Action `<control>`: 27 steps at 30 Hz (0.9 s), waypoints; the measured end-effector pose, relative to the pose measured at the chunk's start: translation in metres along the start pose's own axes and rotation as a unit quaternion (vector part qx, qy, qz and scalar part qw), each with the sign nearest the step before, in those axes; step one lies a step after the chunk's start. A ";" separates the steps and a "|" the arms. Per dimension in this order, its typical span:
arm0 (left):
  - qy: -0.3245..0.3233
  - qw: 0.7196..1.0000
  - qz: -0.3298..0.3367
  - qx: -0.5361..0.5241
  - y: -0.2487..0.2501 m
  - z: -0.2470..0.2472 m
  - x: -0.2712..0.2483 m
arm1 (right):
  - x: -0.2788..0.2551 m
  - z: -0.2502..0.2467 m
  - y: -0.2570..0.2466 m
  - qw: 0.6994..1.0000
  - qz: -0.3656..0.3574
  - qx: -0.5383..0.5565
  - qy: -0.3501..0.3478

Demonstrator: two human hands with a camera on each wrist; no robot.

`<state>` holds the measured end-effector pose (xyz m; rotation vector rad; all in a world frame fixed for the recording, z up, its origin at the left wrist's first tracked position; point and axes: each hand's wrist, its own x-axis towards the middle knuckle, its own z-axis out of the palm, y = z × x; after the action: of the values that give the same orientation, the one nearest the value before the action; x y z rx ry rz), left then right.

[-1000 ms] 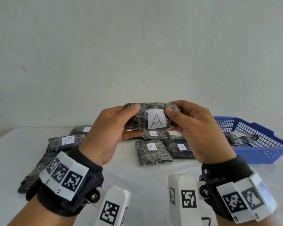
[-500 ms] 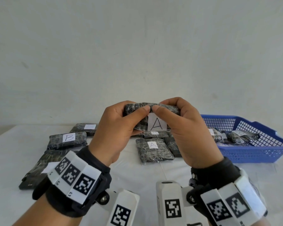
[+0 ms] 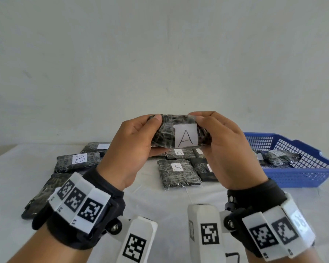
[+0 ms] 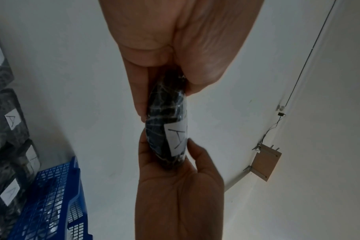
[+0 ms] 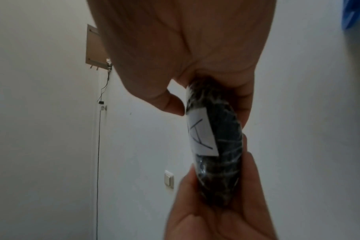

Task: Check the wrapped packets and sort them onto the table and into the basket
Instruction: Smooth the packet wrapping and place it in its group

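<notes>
A dark wrapped packet with a white label marked A is held up above the table, its label facing me. My left hand grips its left end and my right hand grips its right end, thumbs on the near face. The same packet shows between both hands in the left wrist view, and the packet also appears in the right wrist view. Below it, several A packets lie on the white table. A blue basket at the right holds wrapped packets.
A packet marked B and other dark packets lie at the left of the table. One more packet sits further back. A plain wall stands behind the table.
The packet was bent and squeezed between both thumbs half a second ago. Now it is flattened out again, with its A label fully facing me. Both hands stayed on its ends.
</notes>
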<state>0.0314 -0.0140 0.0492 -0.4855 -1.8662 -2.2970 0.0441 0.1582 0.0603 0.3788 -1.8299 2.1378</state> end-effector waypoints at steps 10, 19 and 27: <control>0.017 0.998 -0.021 -0.064 0.004 -0.010 0.005 | 0.003 0.000 0.003 0.998 -0.028 0.061 -0.003; 0.031 0.999 -0.003 -0.034 -0.001 -0.008 0.005 | 0.004 0.000 0.006 0.999 -0.028 -0.018 0.015; 0.033 0.998 0.057 0.021 0.000 -0.002 -0.001 | 0.000 0.004 0.006 0.998 -0.043 -0.047 0.029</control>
<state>0.0321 -0.0163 0.0485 -0.4902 -1.8037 -2.1702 0.0419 0.1537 0.0557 0.3621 -1.8397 1.9776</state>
